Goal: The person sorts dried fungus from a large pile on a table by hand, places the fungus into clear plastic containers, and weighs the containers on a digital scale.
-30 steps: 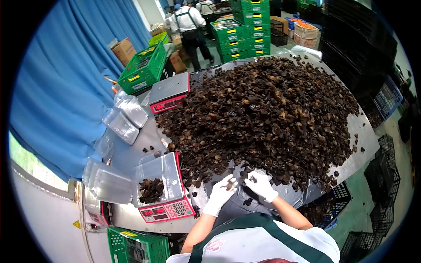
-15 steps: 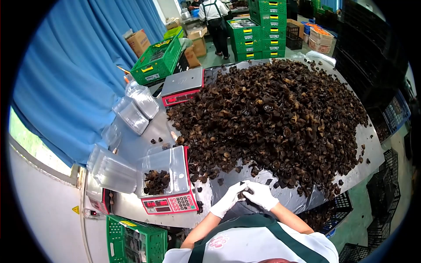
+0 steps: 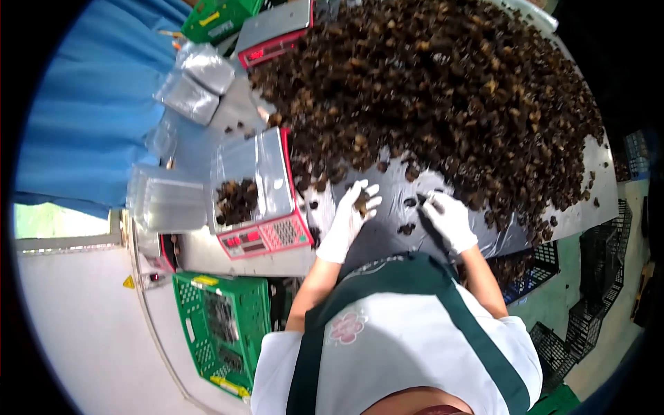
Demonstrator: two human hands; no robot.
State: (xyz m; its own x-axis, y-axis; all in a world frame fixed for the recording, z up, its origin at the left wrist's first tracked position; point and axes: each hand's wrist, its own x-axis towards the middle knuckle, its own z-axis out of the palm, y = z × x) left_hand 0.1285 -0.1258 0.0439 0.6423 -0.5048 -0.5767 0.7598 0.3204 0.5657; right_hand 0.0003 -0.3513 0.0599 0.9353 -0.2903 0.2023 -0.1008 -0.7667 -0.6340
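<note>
Dried-looking black wood ear mushrooms (image 3: 443, 104) form a large heap over the table. My left hand (image 3: 349, 214), white-gloved and palm up, holds a brownish wood ear piece (image 3: 362, 202) in loosely curled fingers. To its right, my gloved right hand (image 3: 448, 220) has its fingers together, with a dark wood ear piece (image 3: 421, 199) at the tips. Some loose pieces (image 3: 407, 228) lie on the plastic sheet between the hands. Left of them stands a red digital scale (image 3: 277, 236); the clear plastic tray (image 3: 266, 162) on it contains a small pile of wood ears (image 3: 236, 202).
Stacked clear trays (image 3: 166, 200) stand left of the scale, with bagged packaging (image 3: 197, 83) farther back. A second scale (image 3: 277, 31) is at the far left of the heap. Below the table edge are a green crate (image 3: 259, 311) and black crates (image 3: 553, 346).
My view has tilted downward. My hands, together around a dark piece before, are now apart: the left has turned palm up, and the right has moved to the right.
</note>
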